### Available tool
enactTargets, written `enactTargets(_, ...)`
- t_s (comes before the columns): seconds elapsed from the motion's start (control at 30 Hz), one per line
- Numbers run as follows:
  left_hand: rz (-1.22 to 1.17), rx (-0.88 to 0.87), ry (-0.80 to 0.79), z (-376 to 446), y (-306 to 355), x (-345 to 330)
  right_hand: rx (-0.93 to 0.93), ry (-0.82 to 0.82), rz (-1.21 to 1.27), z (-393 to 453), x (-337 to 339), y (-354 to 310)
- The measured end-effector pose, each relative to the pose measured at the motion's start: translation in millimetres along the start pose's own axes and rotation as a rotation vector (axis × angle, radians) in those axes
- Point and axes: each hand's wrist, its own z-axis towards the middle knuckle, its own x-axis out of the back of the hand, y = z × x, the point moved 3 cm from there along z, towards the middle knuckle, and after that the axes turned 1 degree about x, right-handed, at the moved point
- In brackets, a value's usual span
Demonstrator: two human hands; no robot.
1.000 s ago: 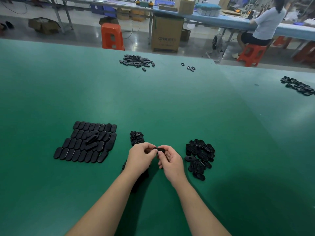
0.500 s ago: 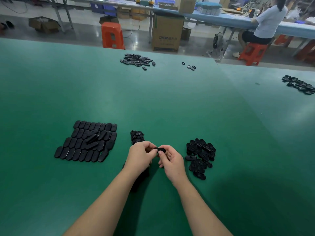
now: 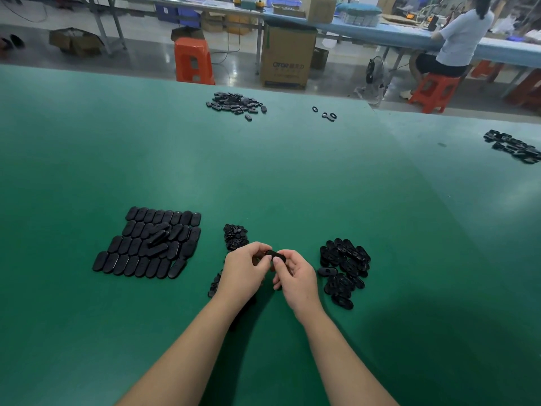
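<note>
My left hand (image 3: pixel 244 273) and my right hand (image 3: pixel 295 276) meet just above the green table (image 3: pixel 263 171), and together they pinch one small black oval plastic part (image 3: pixel 275 254) between their fingertips. Most of that part is hidden by the fingers. To the left lies a tidy block of black oval covers in rows (image 3: pixel 149 244), with a few loose ones on top. Behind my left hand sits a small heap of tiny black pieces (image 3: pixel 235 237). A loose pile of black oval shells (image 3: pixel 344 268) lies to the right of my right hand.
More black parts lie under my left wrist (image 3: pixel 215 284). Far across the table are another pile (image 3: pixel 235 102), three loose rings (image 3: pixel 325 112) and a pile at the right edge (image 3: pixel 513 146). Beyond stand an orange stool (image 3: pixel 193 60), a cardboard box (image 3: pixel 288 57) and a seated person (image 3: pixel 456 45).
Both hands stay together on the small black part, with only slight finger movement. The piles have not moved.
</note>
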Motion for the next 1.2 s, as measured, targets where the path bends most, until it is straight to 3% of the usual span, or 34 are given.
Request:
enactTargets(0.57,0.006,0.003,0.039,-1.0,-6.5,-4.1,-0.014,-0.051,-0.010,-0.3,-0.5,-1.2)
enactTargets(0.77,0.178,-0.171,0.172,-7.1,-2.1,-3.3,-0.032,-0.028,-0.001,0.3,-1.0,2.4)
enactTargets(1.2,0.256,-0.302,0.179,-12.4,-1.8,-9.5,-0.034,-0.009,0.036,0.1,-0.5,0.2)
